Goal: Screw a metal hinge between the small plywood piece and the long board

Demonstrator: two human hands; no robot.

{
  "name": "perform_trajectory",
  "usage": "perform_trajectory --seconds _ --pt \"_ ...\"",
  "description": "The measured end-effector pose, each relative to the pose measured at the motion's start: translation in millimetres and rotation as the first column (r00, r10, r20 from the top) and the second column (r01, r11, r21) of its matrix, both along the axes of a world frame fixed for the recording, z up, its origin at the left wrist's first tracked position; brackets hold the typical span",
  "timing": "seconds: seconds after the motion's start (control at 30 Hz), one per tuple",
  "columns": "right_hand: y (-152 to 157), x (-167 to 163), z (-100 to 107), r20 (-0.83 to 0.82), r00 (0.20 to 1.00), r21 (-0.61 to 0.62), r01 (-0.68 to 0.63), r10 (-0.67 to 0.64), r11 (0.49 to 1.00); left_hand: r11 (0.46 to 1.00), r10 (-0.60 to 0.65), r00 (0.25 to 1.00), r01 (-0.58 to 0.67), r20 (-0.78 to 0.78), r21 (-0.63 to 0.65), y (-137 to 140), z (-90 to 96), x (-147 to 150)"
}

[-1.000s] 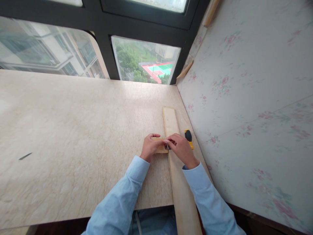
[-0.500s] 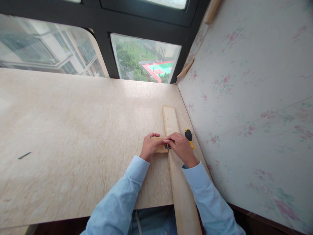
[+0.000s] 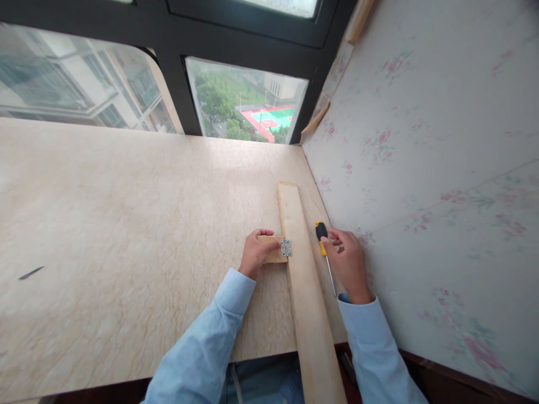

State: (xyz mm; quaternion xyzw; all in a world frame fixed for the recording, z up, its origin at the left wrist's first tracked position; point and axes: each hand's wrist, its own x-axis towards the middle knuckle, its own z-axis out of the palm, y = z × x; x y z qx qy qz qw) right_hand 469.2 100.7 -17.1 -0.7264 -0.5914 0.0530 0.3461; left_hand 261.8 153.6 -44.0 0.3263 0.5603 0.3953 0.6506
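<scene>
My left hand (image 3: 256, 252) grips a short wooden block (image 3: 275, 256), its thumb beside a small metal hinge (image 3: 286, 248). The block's end butts against the side of a long wooden board (image 3: 301, 258). Lying across that joint, the hinge has one leaf on each piece. To the board's right, my right hand (image 3: 347, 261) reaches a black and yellow screwdriver (image 3: 321, 231), thumb and fingertips at the right side of its handle, with a gap between them. The screwdriver lies on the stone sill, its shaft pointing towards me.
The board runs past the front edge of the marble-look sill (image 3: 126, 241) towards my body. A small dark blade-like piece (image 3: 31, 273) lies far left. A flowered wall (image 3: 421, 185) closes the right side; a dark window frame (image 3: 248, 33) stands behind.
My right hand has left the hinge and moved right to the screwdriver, uncovering the hinge. My left hand stays on the block. The view has shifted slightly.
</scene>
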Motion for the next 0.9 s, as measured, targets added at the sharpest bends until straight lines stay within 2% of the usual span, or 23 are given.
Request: perform_trajectory --seconds 0.1,0.2,0.27,0.33,0.4,0.47,0.53,0.6,0.67,0.73,0.83,0.9 --pt "2 16 -8 0.087 0.993 -0.08 0.089 -0.082 0.993 1.0 -0.001 1.0 0.001 0.001 -0.001 0 1.8 0" --pt "6 19 -18 0.138 0.99 -0.228 0.067 -0.036 0.971 1.0 -0.01 1.0 0.01 0.007 -0.001 0 4.1 -1" --pt "9 17 -22 0.133 0.991 -0.266 0.052 -0.017 0.963 1.0 -0.017 1.0 0.017 0.005 -0.003 0 4.5 -1" --pt "10 15 -22 0.057 0.998 -0.275 0.048 -0.033 0.96 1.0 -0.021 1.0 0.021 0.001 -0.007 1 3.7 -1" --pt "9 14 -17 -0.135 0.99 -0.282 0.012 -0.052 0.959 1.0 -0.023 1.0 0.023 0.004 -0.01 1 2.5 -1" --pt "8 14 -6 -0.432 0.901 -0.228 -0.061 -0.045 0.972 1.0 -0.026 1.0 0.026 0.013 -0.009 1 1.6 -2" --pt "6 14 8 -0.703 0.711 -0.1 -0.12 0.015 0.988 1.0 -0.025 1.0 0.025 0.016 -0.003 1 1.4 -2" --pt "6 10 22 -0.836 0.539 0.024 -0.145 0.1 0.989 1.0 -0.021 1.0 0.021 0.015 0.005 1 1.9 -2" --pt "8 3 34 -0.865 0.47 0.115 -0.153 0.175 0.982 1.0 -0.015 1.0 0.014 0.012 0.01 1 2.5 -2" --pt "10 -8 42 -0.833 0.497 0.216 -0.113 0.244 0.97 1.0 -0.009 1.0 0.009 0.008 0.007 1 3.0 -1" --pt "12 -26 47 -0.703 0.638 0.364 -0.055 0.313 0.93 1.0 -0.011 1.0 0.011 -0.005 -0.007 1 3.6 -1" --pt "12 -36 48 -0.625 0.706 0.392 -0.085 0.333 0.916 1.0 -0.019 1.0 0.018 -0.01 -0.01 1 4.0 0"
